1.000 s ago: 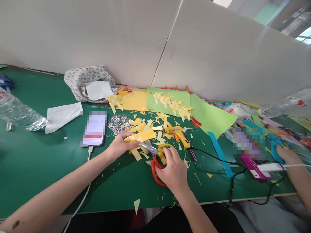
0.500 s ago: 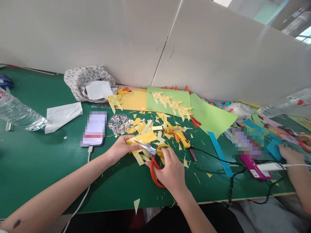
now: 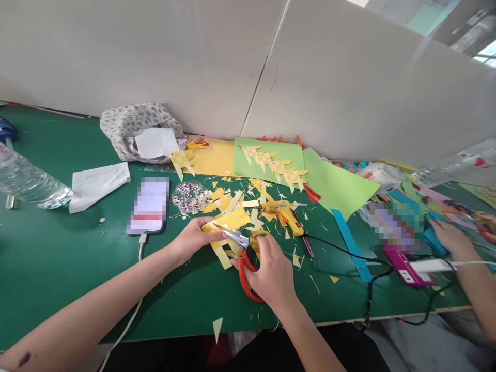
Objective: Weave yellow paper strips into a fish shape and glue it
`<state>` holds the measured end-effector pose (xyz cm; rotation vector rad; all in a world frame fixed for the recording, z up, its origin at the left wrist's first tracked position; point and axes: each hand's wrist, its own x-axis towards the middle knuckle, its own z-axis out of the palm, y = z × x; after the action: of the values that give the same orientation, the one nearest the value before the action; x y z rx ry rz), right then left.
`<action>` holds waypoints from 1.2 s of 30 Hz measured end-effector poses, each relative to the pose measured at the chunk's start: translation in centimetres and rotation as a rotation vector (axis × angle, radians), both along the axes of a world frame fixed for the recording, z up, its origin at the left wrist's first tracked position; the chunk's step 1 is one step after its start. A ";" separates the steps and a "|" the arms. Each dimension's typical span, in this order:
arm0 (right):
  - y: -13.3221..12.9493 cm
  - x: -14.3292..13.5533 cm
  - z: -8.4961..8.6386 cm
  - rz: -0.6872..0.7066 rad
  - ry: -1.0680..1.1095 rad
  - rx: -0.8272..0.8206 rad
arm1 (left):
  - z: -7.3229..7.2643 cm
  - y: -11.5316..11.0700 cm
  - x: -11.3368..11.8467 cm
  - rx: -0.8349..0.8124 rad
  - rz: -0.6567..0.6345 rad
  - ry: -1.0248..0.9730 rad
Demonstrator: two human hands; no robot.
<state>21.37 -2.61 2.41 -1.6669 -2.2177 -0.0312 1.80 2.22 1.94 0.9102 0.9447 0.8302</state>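
My left hand (image 3: 194,238) pinches a yellow woven paper piece (image 3: 236,219) over a pile of cut strips. In my right hand (image 3: 271,266) are red-handled scissors (image 3: 244,279), their blades at the paper near my left fingertips. Part of the yellow piece also reaches my right fingers. Just behind lies a yellow glue gun (image 3: 284,212). Finished-looking yellow checkered paper fish (image 3: 278,168) rest on a green sheet (image 3: 289,151), and a single one (image 3: 182,161) lies left of them. A round clear case of small eyes (image 3: 189,197) is behind my left hand.
A phone (image 3: 149,206) with a white cable lies left, beside white tissue (image 3: 98,186) and a plastic bottle (image 3: 34,181). A patterned cloth bag (image 3: 139,129) stands at the back. To the right are a magenta power strip (image 3: 406,268), black cord and another person's hand (image 3: 451,240).
At the right, the other person's hand has moved left and a little up with the blue item. My hands and the scissors have hardly moved.
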 end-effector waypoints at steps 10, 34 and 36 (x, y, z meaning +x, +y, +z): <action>0.2 0.1 -0.1 -0.008 0.001 -0.033 | -0.2 -0.3 0.3 0.016 0.035 -0.022; 1.8 -0.4 0.9 -0.009 -0.114 -0.118 | -0.8 0.2 0.4 0.046 0.108 -0.056; 2.0 -0.4 1.0 -0.009 -0.127 -0.122 | -0.8 0.2 0.4 0.046 0.114 -0.046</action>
<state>20.96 -0.66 3.42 -1.7854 -2.3477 -0.0036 2.16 2.38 1.14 0.8790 0.9472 0.9698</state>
